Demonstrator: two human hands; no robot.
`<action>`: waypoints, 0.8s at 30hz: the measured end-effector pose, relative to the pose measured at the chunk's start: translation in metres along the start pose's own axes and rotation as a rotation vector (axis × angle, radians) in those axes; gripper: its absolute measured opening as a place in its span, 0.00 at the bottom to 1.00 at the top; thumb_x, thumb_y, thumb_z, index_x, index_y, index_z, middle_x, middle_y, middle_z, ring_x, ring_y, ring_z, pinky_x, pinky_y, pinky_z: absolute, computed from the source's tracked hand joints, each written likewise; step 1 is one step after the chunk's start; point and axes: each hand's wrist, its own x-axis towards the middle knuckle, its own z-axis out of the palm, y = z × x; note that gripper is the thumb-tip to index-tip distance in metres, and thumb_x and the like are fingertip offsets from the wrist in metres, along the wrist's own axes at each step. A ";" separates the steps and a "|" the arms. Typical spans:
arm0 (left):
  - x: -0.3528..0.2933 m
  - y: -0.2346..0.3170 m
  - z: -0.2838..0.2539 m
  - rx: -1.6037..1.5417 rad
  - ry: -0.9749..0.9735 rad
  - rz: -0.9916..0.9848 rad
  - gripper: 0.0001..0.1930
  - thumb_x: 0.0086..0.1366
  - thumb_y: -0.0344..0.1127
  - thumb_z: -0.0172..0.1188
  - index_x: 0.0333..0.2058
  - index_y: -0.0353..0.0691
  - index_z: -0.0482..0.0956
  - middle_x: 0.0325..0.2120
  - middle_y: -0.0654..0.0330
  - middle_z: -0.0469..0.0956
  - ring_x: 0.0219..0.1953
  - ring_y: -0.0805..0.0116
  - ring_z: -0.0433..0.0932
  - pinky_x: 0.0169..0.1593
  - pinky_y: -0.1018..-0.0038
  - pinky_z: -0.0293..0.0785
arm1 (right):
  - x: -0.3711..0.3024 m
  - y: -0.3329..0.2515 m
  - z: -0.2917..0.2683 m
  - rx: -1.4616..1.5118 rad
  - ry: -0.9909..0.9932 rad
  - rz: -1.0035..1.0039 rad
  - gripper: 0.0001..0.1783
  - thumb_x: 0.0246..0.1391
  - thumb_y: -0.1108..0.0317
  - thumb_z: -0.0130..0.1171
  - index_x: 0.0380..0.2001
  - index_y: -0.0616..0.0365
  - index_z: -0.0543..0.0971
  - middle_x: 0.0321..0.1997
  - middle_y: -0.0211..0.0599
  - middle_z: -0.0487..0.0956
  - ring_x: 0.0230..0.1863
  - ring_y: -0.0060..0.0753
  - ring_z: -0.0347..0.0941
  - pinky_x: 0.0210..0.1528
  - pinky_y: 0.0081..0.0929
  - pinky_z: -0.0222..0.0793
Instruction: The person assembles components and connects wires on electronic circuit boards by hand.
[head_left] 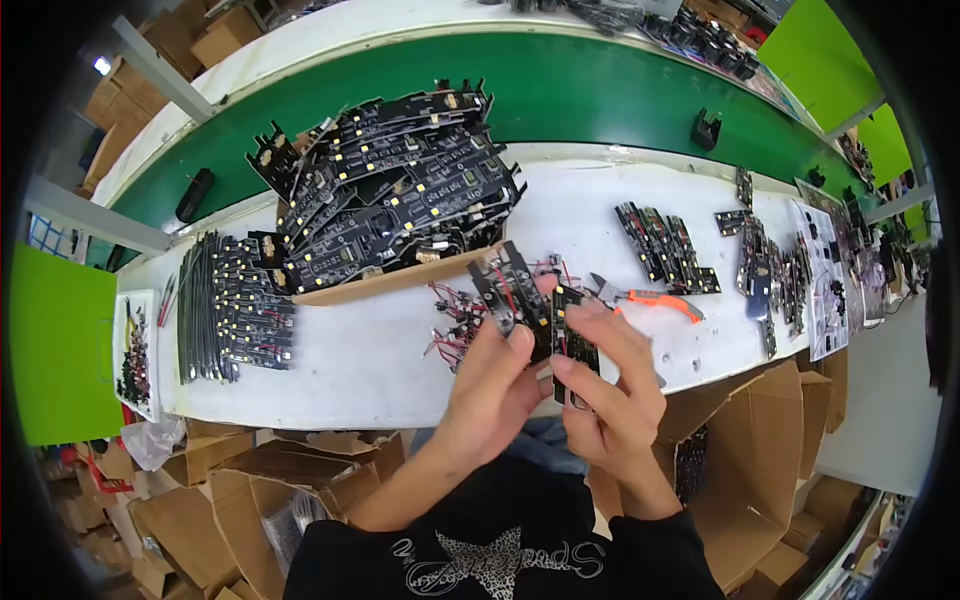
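A black circuit board with a red wire along it is gripped in my left hand, thumb on its lower end. Close beside it, my right hand pinches a narrower black board with small yellowish squares. The two boards meet or overlap between my hands; whether they are joined I cannot tell. Behind my left hand lies a heap of small parts with red wires, partly covered by it. Cutting pliers with orange handles rest on the white table just beyond my right hand.
A cardboard box heaped with black boards stands at the back. Boards with dark leads lie in rows at left, near a white tray of small parts. More boards lie at right. A green belt runs behind; open cartons stand below.
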 end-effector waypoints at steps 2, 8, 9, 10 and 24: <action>0.001 0.006 -0.001 -0.010 -0.016 0.012 0.26 0.71 0.41 0.49 0.64 0.45 0.54 0.57 0.58 0.66 0.57 0.66 0.68 0.54 0.61 0.72 | -0.002 0.000 -0.002 0.044 0.025 0.032 0.20 0.35 0.79 0.58 0.37 0.56 0.84 0.49 0.49 0.77 0.50 0.53 0.74 0.57 0.52 0.68; 0.006 0.010 0.001 -0.012 0.067 -0.048 0.26 0.65 0.27 0.56 0.61 0.39 0.59 0.46 0.55 0.75 0.42 0.68 0.79 0.32 0.74 0.81 | -0.009 0.000 -0.017 0.269 -0.023 -0.056 0.08 0.39 0.76 0.57 0.23 0.51 0.82 0.40 0.38 0.79 0.48 0.45 0.74 0.60 0.57 0.64; 0.005 0.009 0.001 0.020 0.089 -0.061 0.27 0.63 0.24 0.57 0.60 0.38 0.60 0.43 0.55 0.77 0.39 0.69 0.80 0.30 0.75 0.80 | -0.008 -0.001 -0.022 0.241 -0.057 -0.056 0.06 0.39 0.74 0.57 0.20 0.50 0.81 0.42 0.37 0.81 0.50 0.46 0.73 0.61 0.57 0.62; 0.006 0.007 0.003 0.049 0.135 -0.003 0.28 0.59 0.19 0.59 0.58 0.37 0.62 0.40 0.56 0.78 0.36 0.69 0.81 0.28 0.74 0.81 | -0.008 -0.004 -0.023 0.219 -0.031 0.005 0.05 0.40 0.73 0.57 0.21 0.49 0.80 0.44 0.40 0.81 0.51 0.48 0.72 0.61 0.56 0.62; -0.006 0.017 0.002 0.388 0.264 0.371 0.23 0.58 0.17 0.58 0.52 0.27 0.62 0.38 0.50 0.77 0.37 0.63 0.81 0.32 0.70 0.86 | -0.017 0.005 -0.032 0.624 -0.100 0.540 0.09 0.45 0.77 0.63 0.31 0.70 0.77 0.28 0.43 0.77 0.29 0.31 0.73 0.33 0.24 0.67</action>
